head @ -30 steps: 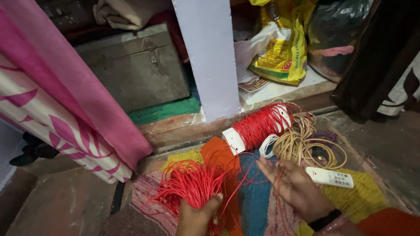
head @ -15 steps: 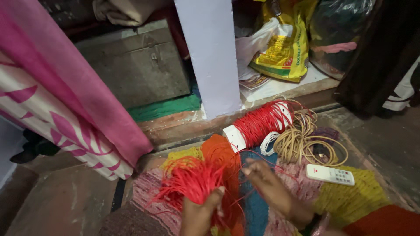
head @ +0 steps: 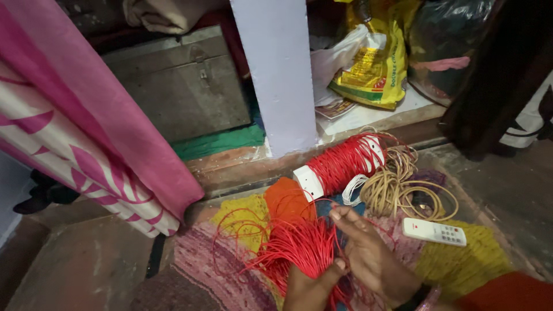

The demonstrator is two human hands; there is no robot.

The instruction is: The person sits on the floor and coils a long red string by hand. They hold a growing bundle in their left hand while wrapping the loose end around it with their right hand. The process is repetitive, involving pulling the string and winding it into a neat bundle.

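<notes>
Red wire (head: 299, 247) in a loose bundle is what I see both hands working on in the head view, low in the middle of the picture, over a patchwork rug (head: 230, 270) of orange, yellow, pink and blue. My left hand (head: 311, 285) comes up from the bottom edge and is closed around the bundle from below, thumb pressed against the strands. My right hand (head: 368, 253) sits just beside it, touching the same strands, fingers (head: 345, 216) half curled over the top of the bundle; I can't tell whether it truly grips or only rests on the wire. Loose loops of wire spread out to the left of the left hand across the rug.

Beyond the right hand lies a spool (head: 340, 164) wound with more red wire, on its side, with white end plates. Right of the spool is a tangle of tan cord (head: 403, 187). A white remote control (head: 435, 231) lies just to the right of the right hand. Farther off stand a pale pillar (head: 276, 75), a grey metal trunk (head: 178, 92) and a yellow sack (head: 374, 63).
</notes>
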